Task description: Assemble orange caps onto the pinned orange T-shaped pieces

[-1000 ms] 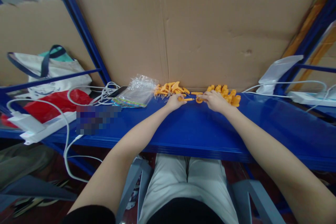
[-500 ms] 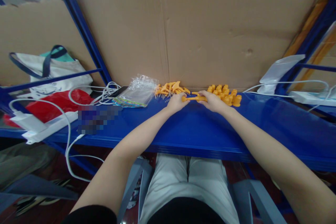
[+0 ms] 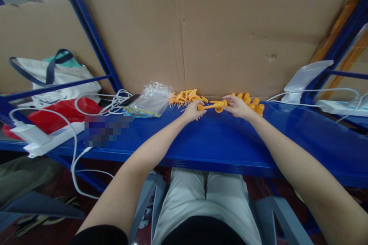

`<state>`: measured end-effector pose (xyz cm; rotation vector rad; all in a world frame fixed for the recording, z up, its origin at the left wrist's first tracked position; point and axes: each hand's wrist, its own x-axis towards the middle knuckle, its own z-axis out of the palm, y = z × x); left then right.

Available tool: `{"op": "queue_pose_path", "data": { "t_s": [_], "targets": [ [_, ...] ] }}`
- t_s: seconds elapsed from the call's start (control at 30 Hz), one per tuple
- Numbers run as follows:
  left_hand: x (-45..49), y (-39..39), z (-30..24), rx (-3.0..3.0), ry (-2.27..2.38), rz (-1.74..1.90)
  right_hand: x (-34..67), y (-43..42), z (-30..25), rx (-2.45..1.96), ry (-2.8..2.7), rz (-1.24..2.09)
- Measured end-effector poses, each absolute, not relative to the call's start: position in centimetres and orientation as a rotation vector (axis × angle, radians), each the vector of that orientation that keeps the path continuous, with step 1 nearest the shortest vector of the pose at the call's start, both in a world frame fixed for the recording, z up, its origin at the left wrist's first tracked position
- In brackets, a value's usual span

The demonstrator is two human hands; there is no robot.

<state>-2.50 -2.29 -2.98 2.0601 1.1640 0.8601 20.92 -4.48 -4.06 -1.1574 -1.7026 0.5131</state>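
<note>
My left hand [image 3: 193,110] is closed on the left end of a long orange plastic piece [image 3: 214,105], held just above the blue shelf [image 3: 218,141]. At the other end my right hand [image 3: 238,106] pinches the same piece with its fingertips. Behind my left hand lies a pile of orange flat pieces with small chains [image 3: 186,96]. A second pile of chunky orange parts [image 3: 253,104] sits behind my right hand, partly hidden by it.
A clear plastic bag [image 3: 151,99] and a phone with white cables [image 3: 115,101] lie left of the piles. Farther left are a red bag [image 3: 60,113], a white tote [image 3: 54,74] and a power strip [image 3: 43,141]. Cardboard [image 3: 218,34] backs the shelf. Another power strip [image 3: 339,107] sits at right.
My hands have drawn apart along the orange piece and lifted it slightly. The right hand went from covering the piece to pinching its right end.
</note>
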Motion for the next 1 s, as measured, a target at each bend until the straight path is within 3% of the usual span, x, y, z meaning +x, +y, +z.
{"op": "queue_pose_path", "data": {
  "t_s": [1.0],
  "targets": [
    [-2.8,-1.6,-3.5,2.182,1.233,0.896,20.3,-5.2,-3.6,-1.319,-1.621,0.835]
  ]
}}
